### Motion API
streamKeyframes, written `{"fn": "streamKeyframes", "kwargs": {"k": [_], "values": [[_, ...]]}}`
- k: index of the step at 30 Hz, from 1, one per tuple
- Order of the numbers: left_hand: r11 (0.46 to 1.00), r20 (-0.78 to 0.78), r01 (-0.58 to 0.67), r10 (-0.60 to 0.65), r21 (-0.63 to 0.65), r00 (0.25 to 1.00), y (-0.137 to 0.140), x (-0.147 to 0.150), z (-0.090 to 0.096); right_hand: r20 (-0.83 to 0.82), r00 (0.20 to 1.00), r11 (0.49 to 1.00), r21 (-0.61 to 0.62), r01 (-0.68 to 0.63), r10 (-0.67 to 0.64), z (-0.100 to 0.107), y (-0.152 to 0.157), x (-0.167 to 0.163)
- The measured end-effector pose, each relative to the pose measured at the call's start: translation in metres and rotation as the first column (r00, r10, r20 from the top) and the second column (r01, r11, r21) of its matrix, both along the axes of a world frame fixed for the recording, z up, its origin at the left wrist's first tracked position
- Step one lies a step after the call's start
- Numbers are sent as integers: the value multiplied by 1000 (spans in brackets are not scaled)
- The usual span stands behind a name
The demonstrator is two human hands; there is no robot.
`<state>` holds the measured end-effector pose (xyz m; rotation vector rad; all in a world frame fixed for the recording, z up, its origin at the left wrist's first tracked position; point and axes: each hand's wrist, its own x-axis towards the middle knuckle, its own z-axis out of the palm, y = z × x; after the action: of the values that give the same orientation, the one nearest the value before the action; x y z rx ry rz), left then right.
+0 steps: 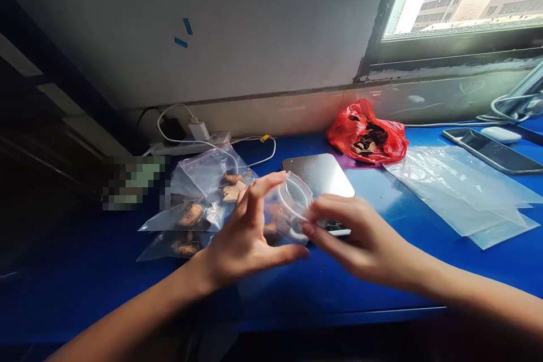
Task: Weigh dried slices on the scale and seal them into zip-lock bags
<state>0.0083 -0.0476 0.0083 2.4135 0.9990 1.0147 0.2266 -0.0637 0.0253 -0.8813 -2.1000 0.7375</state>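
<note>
A clear zip bag (278,220) with brown dried pieces inside is held up in front of me, its red-edged mouth spread in a loop. My right hand (345,232) pinches the right side of that mouth between thumb and fingers. My left hand (250,232) curves around the left side, index fingertip at the rim and thumb held apart below; its other fingers are mostly hidden. Behind the bag lies a small scale (318,167) with a shiny metal top, partly covered by my hands. Left of my left hand, filled zip bags (190,216) hold similar brown pieces.
A red plastic bag (345,133) with dried pieces stands by the wall. Flat clear bags (449,186) lie on the right of the blue table (288,300), near a phone (494,150) and a white case (500,134). A power strip (216,139) with cables sits at the back left.
</note>
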Motion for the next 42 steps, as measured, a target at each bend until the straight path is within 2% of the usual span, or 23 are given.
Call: {"fn": "streamKeyframes", "kwargs": {"k": [2, 4, 6, 10, 15, 25, 27, 29, 31, 32, 34, 35, 38, 42], "values": [[975, 133, -23, 53, -219, 990, 3, -4, 6, -68, 997, 999, -27, 19, -21, 3, 4, 5], [901, 249, -23, 145, -434, 958, 10, -7, 14, -121, 992, 997, -74, 20, -29, 3, 8, 8], [832, 285, -20, 212, -554, 935, 17, -8, 21, -180, 983, 994, -106, 24, -42, 1, 11, 9], [808, 296, -34, 255, -589, 921, 25, -8, 26, -262, 960, 987, -149, 63, -100, -8, 16, 7], [782, 347, -5, 282, -623, 894, 25, -8, 25, -237, 964, 987, -134, 89, -119, -11, 19, 8], [811, 329, -36, 277, -584, 903, 26, -8, 20, -154, 980, 992, -6, 122, -122, -14, 28, 15], [829, 313, -51, 267, -557, 912, 25, -7, 19, -141, 976, 983, 58, 176, -166, -14, 31, 16], [876, 245, -129, 267, -464, 932, 20, -4, 16, -126, 968, 955, 182, 235, -215, -12, 33, 16], [949, 136, -211, 247, -234, 959, 11, 1, 14, -73, 977, 927, 310, 213, -200, -8, 32, 16], [975, 84, -207, 215, -85, 973, 5, 4, 13, -25, 985, 918, 359, 170, -172, -6, 31, 16], [980, 2, -108, 109, 166, 994, -6, 10, 10, 101, 990, 907, 419, 42, -93, -3, 26, 13], [969, -23, -45, 52, 242, 998, -10, 13, 9, 162, 985, 901, 433, -23, -52, -2, 23, 11], [951, -48, 32, -19, 308, 999, -17, 18, 7, 252, 967, 890, 435, -135, 24, -2, 15, 6], [964, -43, 3, 8, 266, 999, -15, 18, 7, 235, 972, 902, 417, -112, 11, -7, 13, 1]]}}
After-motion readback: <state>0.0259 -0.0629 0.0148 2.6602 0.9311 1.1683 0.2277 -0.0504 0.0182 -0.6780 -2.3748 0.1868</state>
